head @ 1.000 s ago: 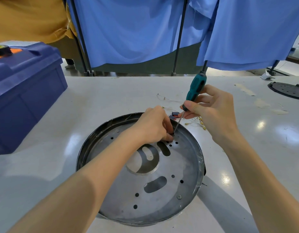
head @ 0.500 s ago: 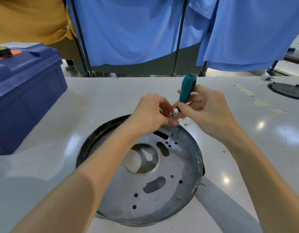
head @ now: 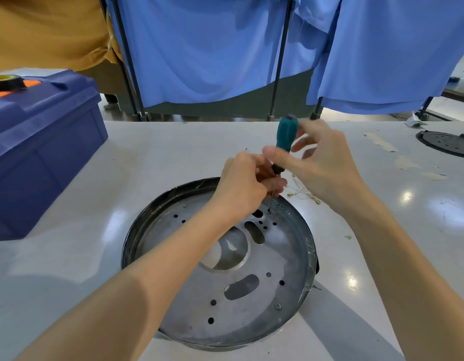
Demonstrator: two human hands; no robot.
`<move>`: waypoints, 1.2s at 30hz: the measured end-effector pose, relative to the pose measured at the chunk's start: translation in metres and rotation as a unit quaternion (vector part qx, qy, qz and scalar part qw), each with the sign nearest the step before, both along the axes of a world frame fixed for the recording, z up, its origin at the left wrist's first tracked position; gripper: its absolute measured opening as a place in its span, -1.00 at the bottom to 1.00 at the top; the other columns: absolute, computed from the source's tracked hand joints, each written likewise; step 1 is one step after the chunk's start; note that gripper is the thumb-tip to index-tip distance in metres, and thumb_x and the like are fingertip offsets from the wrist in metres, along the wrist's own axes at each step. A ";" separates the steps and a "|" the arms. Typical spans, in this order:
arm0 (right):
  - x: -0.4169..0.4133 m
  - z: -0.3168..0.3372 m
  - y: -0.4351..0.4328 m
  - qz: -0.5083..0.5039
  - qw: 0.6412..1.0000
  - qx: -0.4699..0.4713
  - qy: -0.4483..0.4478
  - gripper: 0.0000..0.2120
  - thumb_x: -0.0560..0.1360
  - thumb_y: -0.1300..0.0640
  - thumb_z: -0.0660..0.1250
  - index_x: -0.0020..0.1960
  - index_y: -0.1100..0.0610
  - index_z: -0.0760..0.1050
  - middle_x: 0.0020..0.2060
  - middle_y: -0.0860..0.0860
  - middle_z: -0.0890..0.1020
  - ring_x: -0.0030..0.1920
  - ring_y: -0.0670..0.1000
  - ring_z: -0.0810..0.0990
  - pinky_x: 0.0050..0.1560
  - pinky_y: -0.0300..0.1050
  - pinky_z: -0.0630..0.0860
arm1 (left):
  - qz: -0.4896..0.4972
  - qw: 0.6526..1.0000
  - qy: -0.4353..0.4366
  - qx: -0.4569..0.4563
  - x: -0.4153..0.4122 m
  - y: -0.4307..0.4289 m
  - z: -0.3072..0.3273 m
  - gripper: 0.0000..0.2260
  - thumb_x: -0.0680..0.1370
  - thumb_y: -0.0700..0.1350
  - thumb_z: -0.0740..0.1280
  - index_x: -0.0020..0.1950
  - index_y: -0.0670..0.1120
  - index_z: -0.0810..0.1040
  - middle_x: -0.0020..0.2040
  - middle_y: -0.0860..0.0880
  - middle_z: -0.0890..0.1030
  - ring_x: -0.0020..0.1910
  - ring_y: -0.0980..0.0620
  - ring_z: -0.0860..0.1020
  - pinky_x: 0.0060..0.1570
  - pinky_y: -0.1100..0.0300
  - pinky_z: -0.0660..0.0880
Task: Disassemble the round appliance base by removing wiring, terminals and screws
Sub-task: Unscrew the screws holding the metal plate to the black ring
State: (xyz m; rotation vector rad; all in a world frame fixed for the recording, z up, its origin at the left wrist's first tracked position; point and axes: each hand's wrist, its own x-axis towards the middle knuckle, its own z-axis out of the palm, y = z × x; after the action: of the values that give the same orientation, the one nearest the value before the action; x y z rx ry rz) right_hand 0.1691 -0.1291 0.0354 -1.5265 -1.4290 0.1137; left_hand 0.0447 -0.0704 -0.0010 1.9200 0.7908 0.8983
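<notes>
While blurred right hand (head: 322,165) grips screwdriver (head: 284,134), left hand (head: 245,183) pinches its half-hidden shaft.

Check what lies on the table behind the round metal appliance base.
Thin pale wires with brass terminals lie on the white table beyond the round metal appliance base. The left hand and right hand, holding a teal-handled screwdriver, cover the rest.

A teal-handled screwdriver (head: 285,134) is held upright by the right hand (head: 322,162), with the thumb laid across the handle's lower end. Just below that grip, the shaft is pinched by the left hand (head: 244,181). Beneath both grips the tip is set on the round metal base (head: 225,295). Loose wires (head: 304,194) are seen just right of the lower grip.
</notes>
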 end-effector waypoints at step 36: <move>-0.019 0.006 -0.003 0.036 0.998 0.059 0.009 -0.72 0.46 0.09 0.46 0.16 0.04 0.58 0.03 -0.03 0.54 0.00 -0.10 0.55 0.04 -0.22 0.56 | -0.074 0.987 -0.093 -0.105 -0.010 0.005 0.013 -0.92 0.56 -0.30 0.32 0.02 -0.23 0.59 -0.09 -0.25 0.64 -0.18 -0.07 0.68 -0.17 0.22 0.60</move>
State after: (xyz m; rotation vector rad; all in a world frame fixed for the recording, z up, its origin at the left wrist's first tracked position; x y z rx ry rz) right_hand 0.1500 -0.1321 0.0419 -1.3744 -1.4523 0.0848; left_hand 0.0351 -0.0651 0.0122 1.6614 0.5989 0.8530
